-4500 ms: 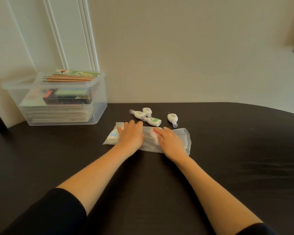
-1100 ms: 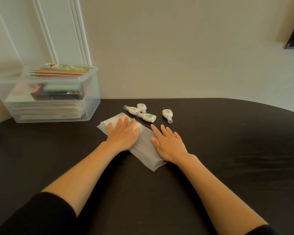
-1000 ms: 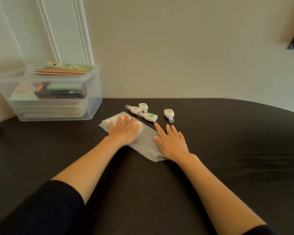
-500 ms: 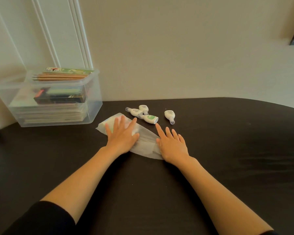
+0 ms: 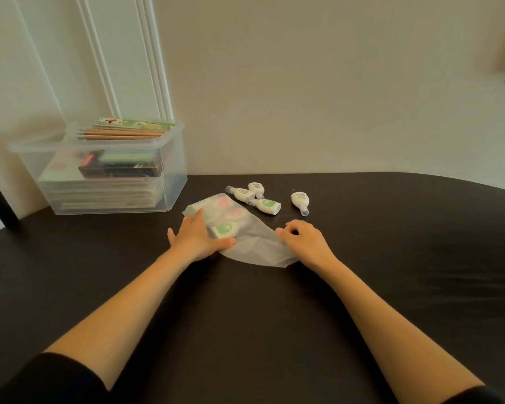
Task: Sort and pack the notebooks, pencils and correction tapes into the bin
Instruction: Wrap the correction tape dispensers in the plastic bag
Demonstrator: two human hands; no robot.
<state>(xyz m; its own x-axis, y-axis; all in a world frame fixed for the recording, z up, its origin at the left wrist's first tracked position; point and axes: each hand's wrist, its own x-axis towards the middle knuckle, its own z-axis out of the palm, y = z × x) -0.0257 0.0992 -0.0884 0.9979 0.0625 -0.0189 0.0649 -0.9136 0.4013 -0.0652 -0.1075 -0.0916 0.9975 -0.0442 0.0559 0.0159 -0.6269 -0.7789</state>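
Observation:
A translucent plastic bag (image 5: 254, 243) lies on the dark table (image 5: 391, 258), with several pink- and green-labelled correction tapes (image 5: 225, 228) showing through its far-left end. My left hand (image 5: 194, 237) lies flat against the left side of the filled end, thumb stretched along its near edge. With curled fingers, my right hand (image 5: 303, 242) pinches the bag's flat, empty right end. Several loose white correction tapes (image 5: 267, 206) lie just beyond the bag. At the far left stands the clear bin (image 5: 169, 196), holding stacked notebooks (image 5: 105, 193), with pencils (image 5: 120, 135) across its rim.
A dark box (image 5: 120, 170) rests on the notebook stack inside the bin, and a green printed pack (image 5: 134, 123) lies behind the pencils. The wall runs right behind the table. One loose tape (image 5: 300, 201) lies apart to the right.
My left hand has slid off the top of the bag to its left side, uncovering the tapes inside. My right hand's fingers have curled from flat onto the bag's empty end.

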